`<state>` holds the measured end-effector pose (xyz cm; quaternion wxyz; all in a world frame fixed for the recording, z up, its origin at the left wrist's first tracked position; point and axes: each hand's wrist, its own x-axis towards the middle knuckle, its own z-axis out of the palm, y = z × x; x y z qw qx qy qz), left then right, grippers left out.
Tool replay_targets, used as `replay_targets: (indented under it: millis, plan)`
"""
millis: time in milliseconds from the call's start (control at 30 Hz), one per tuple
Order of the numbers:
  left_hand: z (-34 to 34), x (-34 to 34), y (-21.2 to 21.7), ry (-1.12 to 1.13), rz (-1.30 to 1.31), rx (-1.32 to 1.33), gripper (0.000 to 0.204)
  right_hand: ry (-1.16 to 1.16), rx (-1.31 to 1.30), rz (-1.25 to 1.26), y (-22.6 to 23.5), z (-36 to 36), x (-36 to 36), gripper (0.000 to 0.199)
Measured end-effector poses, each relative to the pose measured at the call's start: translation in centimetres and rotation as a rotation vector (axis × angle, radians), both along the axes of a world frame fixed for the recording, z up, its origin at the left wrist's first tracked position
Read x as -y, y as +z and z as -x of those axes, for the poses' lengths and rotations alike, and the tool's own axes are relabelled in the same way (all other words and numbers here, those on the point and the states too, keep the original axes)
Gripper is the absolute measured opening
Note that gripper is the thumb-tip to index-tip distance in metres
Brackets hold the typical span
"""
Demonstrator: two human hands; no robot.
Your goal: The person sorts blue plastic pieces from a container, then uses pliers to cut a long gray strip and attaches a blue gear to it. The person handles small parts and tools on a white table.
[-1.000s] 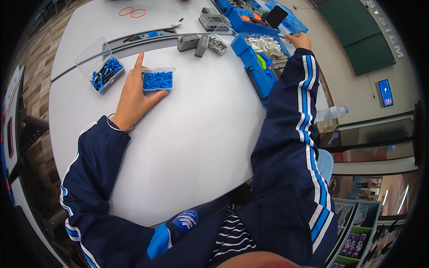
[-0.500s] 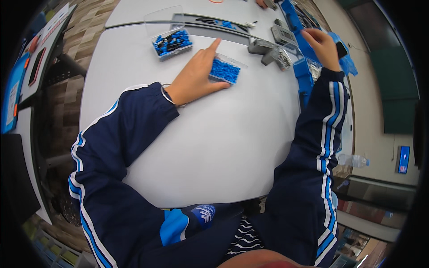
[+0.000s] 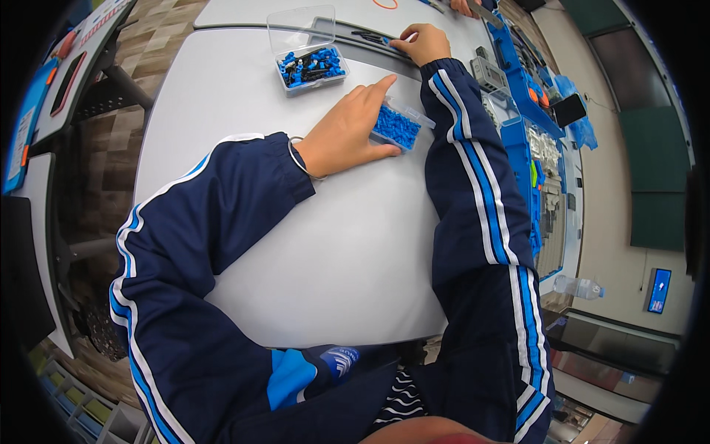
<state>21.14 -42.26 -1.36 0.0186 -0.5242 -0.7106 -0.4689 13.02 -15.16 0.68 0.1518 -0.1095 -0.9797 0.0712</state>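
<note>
My left hand [image 3: 346, 133] lies on the white table, its thumb and index finger spread along a small clear plastic box [image 3: 409, 150] and gripping it. Small bright blue pegs [image 3: 399, 128] fill that box. Further off, my right hand [image 3: 424, 43] reaches to a long grey tray [image 3: 356, 51], its fingertips pinched together low over it. A bit of blue shows by those fingertips; what they hold, if anything, is too small to make out. Black rods [image 3: 367, 35] lie in the tray, just left of the right hand.
A clear box of mixed blue and black connector pieces [image 3: 310, 68], lid raised, stands beyond my left hand. Blue parts cases [image 3: 520, 122] line the right side, with a dark phone [image 3: 569, 110] there. Another person's hand [image 3: 464, 7] shows at the far edge. A bottle [image 3: 579, 287] lies right.
My right hand has swung left from over the blue cases to the grey tray, and its fingertips have come down there. My left hand stays at the box of blue pegs; the view has shifted slightly.
</note>
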Motion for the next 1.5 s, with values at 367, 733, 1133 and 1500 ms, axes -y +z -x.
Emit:
replay_targets:
  millis: [367, 733, 1133, 1500]
  plan:
    - [0.0, 0.0, 0.0, 0.001, 0.007, 0.001, 0.107, 0.065, -0.001, 0.185, 0.7, 0.2, -1.3, 0.020]
    - [0.0, 0.0, -0.1, 0.006, 0.010, 0.008, 0.106, 0.048, 0.028, 0.282, 1.4, -0.4, -2.9, 0.021]
    - [0.0, 0.1, 0.0, 0.002, 0.013, 0.016, 0.103, 0.080, 0.087, 0.248, 1.0, -1.0, -2.9, 0.020]
    - [0.0, 0.1, 0.3, -0.016, -0.064, -0.019, 0.101, 0.142, 0.189, 0.105, 1.6, -1.9, -2.9, 0.015]
